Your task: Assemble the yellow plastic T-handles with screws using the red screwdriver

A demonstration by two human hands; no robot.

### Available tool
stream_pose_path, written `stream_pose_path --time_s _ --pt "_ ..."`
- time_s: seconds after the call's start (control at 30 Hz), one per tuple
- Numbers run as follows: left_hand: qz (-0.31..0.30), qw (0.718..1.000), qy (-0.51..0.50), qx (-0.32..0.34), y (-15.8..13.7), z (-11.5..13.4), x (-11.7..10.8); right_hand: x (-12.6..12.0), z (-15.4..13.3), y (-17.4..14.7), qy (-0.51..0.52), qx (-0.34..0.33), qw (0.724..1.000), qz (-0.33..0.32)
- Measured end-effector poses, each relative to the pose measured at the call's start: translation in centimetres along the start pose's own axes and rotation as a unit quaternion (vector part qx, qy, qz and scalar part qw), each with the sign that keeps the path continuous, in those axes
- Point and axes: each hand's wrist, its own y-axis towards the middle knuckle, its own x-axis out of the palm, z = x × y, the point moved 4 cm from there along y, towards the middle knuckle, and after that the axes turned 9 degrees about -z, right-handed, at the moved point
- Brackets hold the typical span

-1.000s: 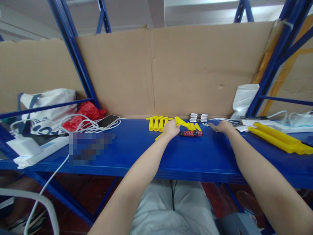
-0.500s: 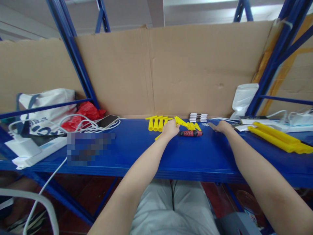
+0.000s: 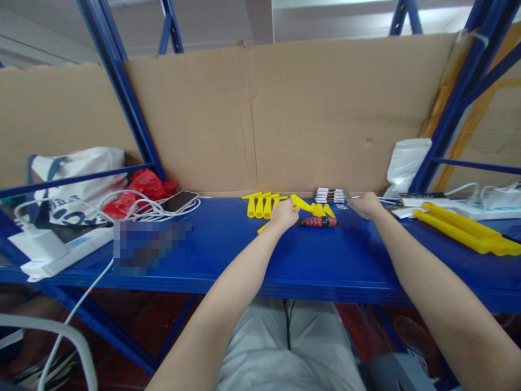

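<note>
My left hand is closed around a yellow plastic handle; its end pokes out below the wrist, and yellow shows past the fingertips. Just left of it stands a row of yellow T-shaped plastic pieces with round hollow ends. A red and black screwdriver handle lies to its right, below several small yellow pieces. My right hand is over the back of the table, with fingers together at a thin greyish thing that I cannot make out. Beside it are small silvery bits and stacked white packets.
Long yellow pieces lie at the right near a white power strip. A white pouch leans on the blue frame. Leftward are a phone, white cables, a red bag and a cloth bag. Cardboard stands behind.
My right hand has moved slightly away from me, toward the back of the table, and the greyish thing at its fingers has tilted. My left hand has stayed in place.
</note>
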Motion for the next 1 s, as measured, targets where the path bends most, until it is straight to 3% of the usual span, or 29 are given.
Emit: stream_pose_path --time_s 0.17,0.37,0.73,1.0 --pt "-0.005 1.0 0.0 0.001 0.0 0.1 0.0 1.9 -3.8 -2.0 0.082 -0.027 0.995 -0.044" --pt "-0.01 1.0 0.0 0.009 -0.1 0.3 0.1 4.4 -7.1 -4.5 0.17 -0.072 0.973 -0.141" --pt "-0.026 0.999 -0.011 0.046 0.0 1.0 0.3 4.9 -7.8 -5.7 0.246 -0.045 0.951 -0.183" --pt "-0.012 0.998 -0.024 0.055 0.1 1.0 0.3 5.4 -7.6 -5.5 0.239 -0.039 0.954 -0.176"
